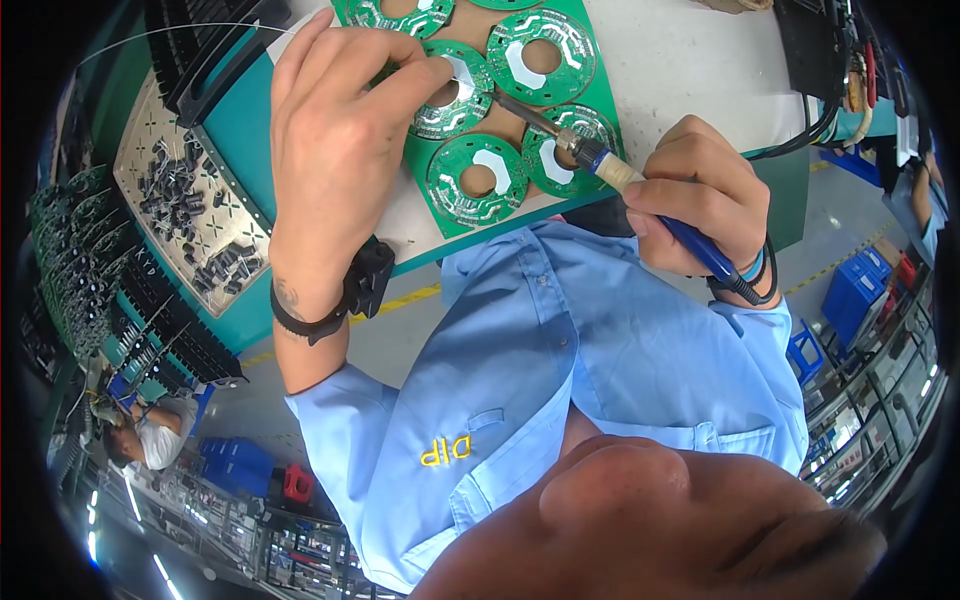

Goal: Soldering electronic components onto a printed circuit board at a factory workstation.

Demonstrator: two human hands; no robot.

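Observation:
My left hand (335, 150) pinches thin solder wire (215, 25) between thumb and forefinger. The wire arcs in from the left, and its short end shows beyond the fingertips, over a green ring-shaped circuit board (472, 112). Wrapped round the blue handle of a soldering iron (615, 170), the fingers of my right hand (705, 195) are closed. The iron's dark tip points left to that ring's right edge; whether it touches cannot be made out. Several similar rings sit together in a green panel (440, 212), each with a round hole and white patch. My left hand partly covers the panel.
Left of the panel, a metal tray (150, 120) holds several loose black cylindrical components (175, 195). Black racks with boards (75, 270) stand farther left. Cables (815, 130) hang at the far right. The table's front edge (420, 258) runs close to my body.

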